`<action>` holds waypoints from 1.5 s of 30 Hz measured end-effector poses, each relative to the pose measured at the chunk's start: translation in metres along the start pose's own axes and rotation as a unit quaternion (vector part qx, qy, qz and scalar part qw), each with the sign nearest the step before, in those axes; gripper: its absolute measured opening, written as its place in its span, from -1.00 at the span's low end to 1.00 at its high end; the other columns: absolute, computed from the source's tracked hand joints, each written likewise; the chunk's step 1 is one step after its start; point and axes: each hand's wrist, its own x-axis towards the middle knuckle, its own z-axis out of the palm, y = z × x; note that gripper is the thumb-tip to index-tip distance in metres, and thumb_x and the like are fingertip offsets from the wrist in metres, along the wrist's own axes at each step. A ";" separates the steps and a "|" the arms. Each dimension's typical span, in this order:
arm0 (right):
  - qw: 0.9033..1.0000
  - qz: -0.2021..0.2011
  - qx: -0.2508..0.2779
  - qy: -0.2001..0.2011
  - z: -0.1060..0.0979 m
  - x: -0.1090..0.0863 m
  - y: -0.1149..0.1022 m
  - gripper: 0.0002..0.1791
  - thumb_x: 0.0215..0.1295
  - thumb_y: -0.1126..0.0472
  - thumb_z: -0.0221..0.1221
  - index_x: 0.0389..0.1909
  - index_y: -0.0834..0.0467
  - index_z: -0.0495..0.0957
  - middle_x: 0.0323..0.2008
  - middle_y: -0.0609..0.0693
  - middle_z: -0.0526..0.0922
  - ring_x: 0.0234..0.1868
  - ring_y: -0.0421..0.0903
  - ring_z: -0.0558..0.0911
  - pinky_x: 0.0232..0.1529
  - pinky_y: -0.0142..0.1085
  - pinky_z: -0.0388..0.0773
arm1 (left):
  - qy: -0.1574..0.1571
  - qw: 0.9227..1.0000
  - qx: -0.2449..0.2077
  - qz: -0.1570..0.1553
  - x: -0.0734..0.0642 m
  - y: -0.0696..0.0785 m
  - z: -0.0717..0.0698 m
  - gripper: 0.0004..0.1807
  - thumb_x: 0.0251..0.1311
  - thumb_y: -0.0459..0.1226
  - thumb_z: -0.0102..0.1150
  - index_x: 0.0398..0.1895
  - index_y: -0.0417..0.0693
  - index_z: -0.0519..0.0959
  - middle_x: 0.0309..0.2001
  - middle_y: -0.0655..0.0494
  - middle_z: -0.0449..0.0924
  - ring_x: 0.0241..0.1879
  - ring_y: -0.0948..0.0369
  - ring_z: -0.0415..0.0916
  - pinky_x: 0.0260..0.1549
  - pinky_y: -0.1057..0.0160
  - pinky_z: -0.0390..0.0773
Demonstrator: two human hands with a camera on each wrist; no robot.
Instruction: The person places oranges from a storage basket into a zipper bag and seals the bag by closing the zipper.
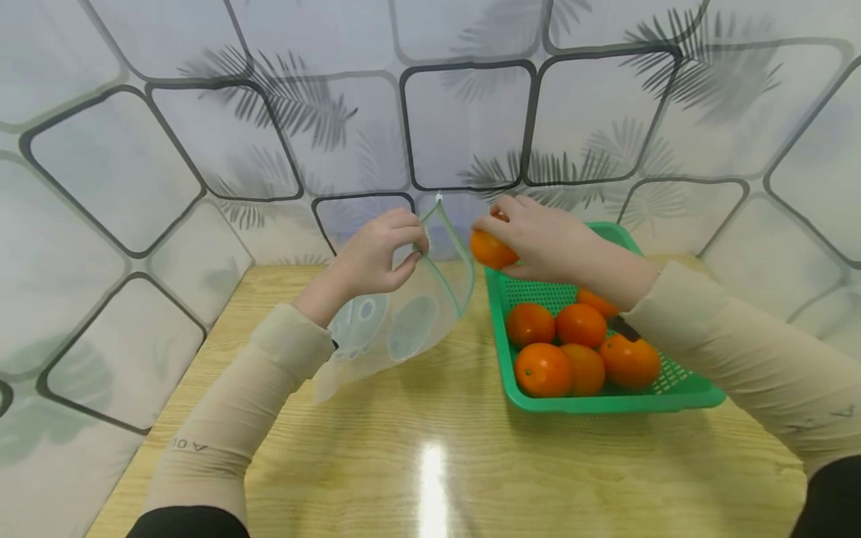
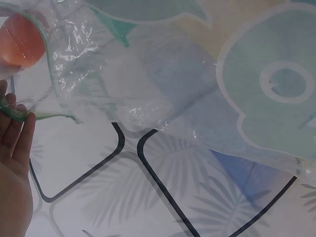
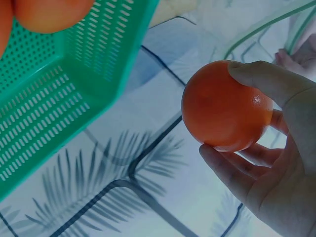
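My left hand (image 1: 380, 250) pinches the green-edged rim of a clear zip bag (image 1: 430, 321), whose mouth stands spread toward the right. Pale blue-green printed shapes cover the bag, seen large in the left wrist view. In my right hand (image 1: 548, 235) is an orange (image 1: 493, 249), gripped between thumb and fingers just right of the bag's mouth. The right wrist view shows that orange (image 3: 224, 106) whole, with the thumb on top and fingers beneath. Below the right forearm, several more oranges (image 1: 545, 370) lie in a green plastic basket (image 1: 503, 336).
The basket stands on a wooden table (image 1: 377, 456) at the right, its far part hidden by the right arm. Behind the table hangs a patterned backdrop (image 1: 464, 127) with dark outlines and grey leaves. A bright glare lies on the table's front middle.
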 end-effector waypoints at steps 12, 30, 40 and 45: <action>0.999 -0.017 0.022 0.016 -0.009 0.004 -0.018 -0.29 0.16 0.12 0.55 0.33 0.04 0.51 0.18 0.18 0.52 0.10 0.16 0.59 -0.08 0.01 0.74 | -0.011 1.000 0.001 -0.007 0.003 0.003 -0.001 -0.87 0.29 -0.52 0.21 -0.30 -0.17 0.68 -0.24 -0.03 0.66 -0.16 0.00 0.55 -0.03 0.04 0.57; 0.997 -0.061 0.023 0.036 0.003 0.008 -0.027 -0.28 0.12 0.21 0.57 0.29 0.07 0.49 0.05 0.21 0.50 -0.07 0.15 0.59 -0.11 -0.05 0.69 | -0.003 1.000 -0.008 -0.001 0.005 0.004 -0.003 -0.86 0.27 -0.53 0.16 -0.31 -0.19 0.66 -0.28 -0.04 0.63 -0.20 0.01 0.52 -0.08 0.07 0.55; 0.998 -0.056 0.013 0.021 0.006 0.008 -0.029 -0.30 0.16 0.21 0.54 0.32 0.08 0.50 0.07 0.18 0.54 -0.04 0.13 0.58 -0.18 -0.07 0.66 | 0.014 1.000 -0.001 0.010 0.005 0.003 -0.008 -0.84 0.26 -0.58 0.20 -0.29 -0.21 0.67 -0.26 -0.08 0.66 -0.21 -0.01 0.54 -0.11 0.06 0.57; 0.999 -0.050 0.011 0.014 0.005 0.010 -0.030 -0.35 0.22 0.26 0.46 0.34 0.09 0.50 0.11 0.18 0.57 -0.02 0.12 0.59 -0.19 -0.11 0.66 | 0.020 1.000 0.010 0.012 0.005 0.003 -0.010 -0.85 0.26 -0.58 0.20 -0.30 -0.22 0.67 -0.28 -0.08 0.65 -0.21 -0.02 0.53 -0.11 0.06 0.57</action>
